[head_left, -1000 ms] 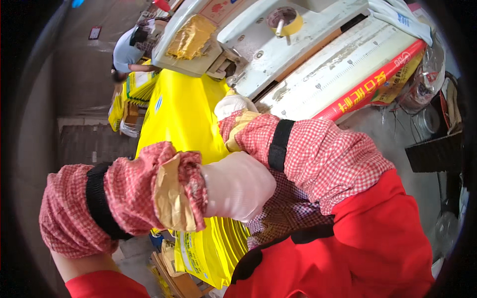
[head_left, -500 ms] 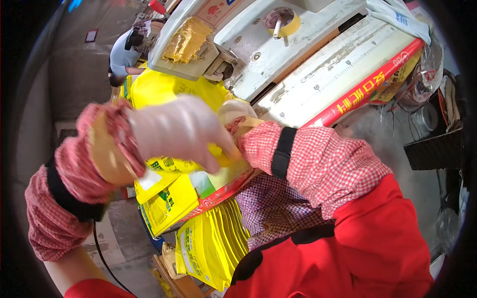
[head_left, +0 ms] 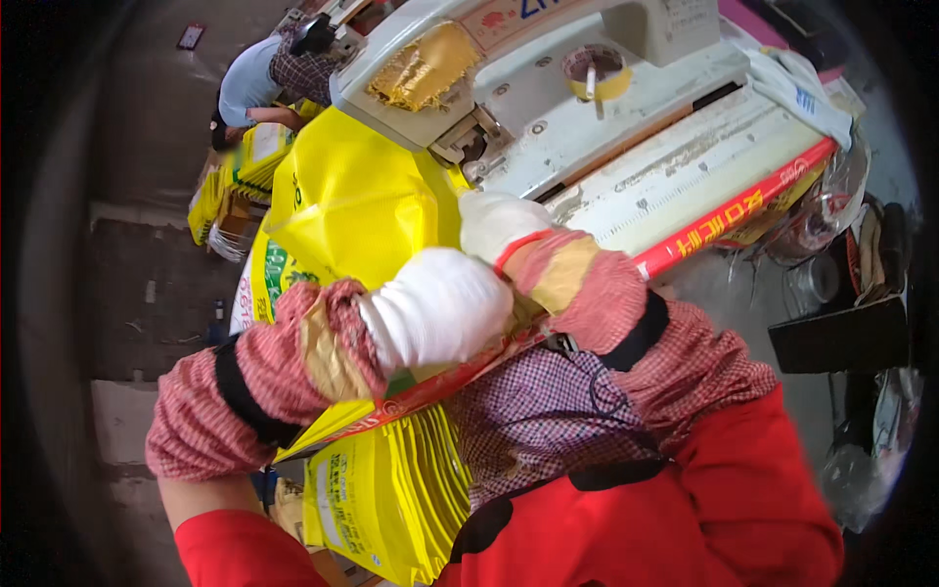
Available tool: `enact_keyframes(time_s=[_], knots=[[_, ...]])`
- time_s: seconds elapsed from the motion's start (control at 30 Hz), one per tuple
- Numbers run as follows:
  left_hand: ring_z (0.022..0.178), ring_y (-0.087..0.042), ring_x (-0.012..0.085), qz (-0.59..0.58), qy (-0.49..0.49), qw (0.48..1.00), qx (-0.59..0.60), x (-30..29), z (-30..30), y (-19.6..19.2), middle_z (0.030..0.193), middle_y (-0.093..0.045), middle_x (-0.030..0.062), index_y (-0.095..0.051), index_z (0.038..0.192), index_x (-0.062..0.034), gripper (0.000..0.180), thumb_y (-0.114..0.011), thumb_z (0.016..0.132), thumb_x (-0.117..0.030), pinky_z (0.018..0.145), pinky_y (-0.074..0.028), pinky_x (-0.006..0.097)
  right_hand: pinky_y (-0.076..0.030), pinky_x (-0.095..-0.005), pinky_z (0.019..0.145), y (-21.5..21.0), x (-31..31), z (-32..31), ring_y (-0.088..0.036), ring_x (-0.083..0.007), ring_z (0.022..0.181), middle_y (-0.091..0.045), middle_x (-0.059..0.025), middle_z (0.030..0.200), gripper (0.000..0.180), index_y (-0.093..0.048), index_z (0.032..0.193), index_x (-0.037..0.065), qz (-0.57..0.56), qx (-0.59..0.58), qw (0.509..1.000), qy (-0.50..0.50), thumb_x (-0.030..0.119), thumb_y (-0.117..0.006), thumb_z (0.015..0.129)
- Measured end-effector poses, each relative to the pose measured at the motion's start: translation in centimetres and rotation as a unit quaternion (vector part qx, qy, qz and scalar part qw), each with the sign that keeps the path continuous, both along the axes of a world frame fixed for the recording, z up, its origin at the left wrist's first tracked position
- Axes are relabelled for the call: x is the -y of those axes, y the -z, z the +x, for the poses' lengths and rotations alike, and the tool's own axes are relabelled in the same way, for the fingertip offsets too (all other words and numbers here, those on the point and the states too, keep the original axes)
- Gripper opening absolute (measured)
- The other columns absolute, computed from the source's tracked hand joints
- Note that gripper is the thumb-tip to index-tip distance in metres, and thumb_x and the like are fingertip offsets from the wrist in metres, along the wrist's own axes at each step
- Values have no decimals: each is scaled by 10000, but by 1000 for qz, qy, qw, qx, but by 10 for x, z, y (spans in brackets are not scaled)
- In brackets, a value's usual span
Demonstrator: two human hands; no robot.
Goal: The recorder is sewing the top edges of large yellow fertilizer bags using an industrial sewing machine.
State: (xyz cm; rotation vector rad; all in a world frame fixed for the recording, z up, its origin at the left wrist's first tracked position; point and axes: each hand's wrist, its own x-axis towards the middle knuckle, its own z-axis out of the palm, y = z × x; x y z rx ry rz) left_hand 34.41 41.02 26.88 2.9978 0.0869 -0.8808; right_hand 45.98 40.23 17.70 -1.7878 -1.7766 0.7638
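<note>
White-gloved left hand (head_left: 435,308) | right hand (head_left: 499,223) | fingers grasping yellow sack (head_left: 352,205) (seemingly) | grey machine bed (head_left: 626,147) | concrete floor (head_left: 147,284)

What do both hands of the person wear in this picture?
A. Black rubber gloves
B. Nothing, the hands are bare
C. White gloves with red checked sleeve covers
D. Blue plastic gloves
C: the left hand and the right hand are each in a white glove, with a red checked sleeve cover on the forearm behind it, over the yellow bag.
</note>
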Motion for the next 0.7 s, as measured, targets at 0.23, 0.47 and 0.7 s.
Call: enact_keyframes(time_s=[0.23, 0.47, 0.7], knots=[[720, -628, 376, 160, -286, 934, 142, -119, -18, 48, 754, -648, 173, -637, 802, -59, 152, -576, 788, -197, 669, -513, 434, -510, -379, 821, 8, -9, -14, -633, -242, 924, -599, -116, 1133, 490, -428, 1344, 82, -164, -645, 746, 22, 224, -562, 894], [603, -592, 320, 138, -214, 963, 94, -50, -102, -36, 625, -571, 91, -588, 696, -156, 76, -607, 735, -218, 541, -464, 423, -242, -403, 1119, -8, -31, -57, -296, -327, 1357, -306, -200, 1462, 710, -392, 1376, 49, 104, 132, 984, -63, 280, -668, 763], [987, -574, 290, 478, -76, 771, 414, 22, -210, -168, 1138, -598, 82, -648, 886, -126, 284, -745, 621, -102, 879, -474, 421, -494, -455, 742, -36, -58, -114, -640, -336, 854, -663, -139, 947, 177, -639, 955, 74, 122, 188, 967, -121, 154, -532, 839]])
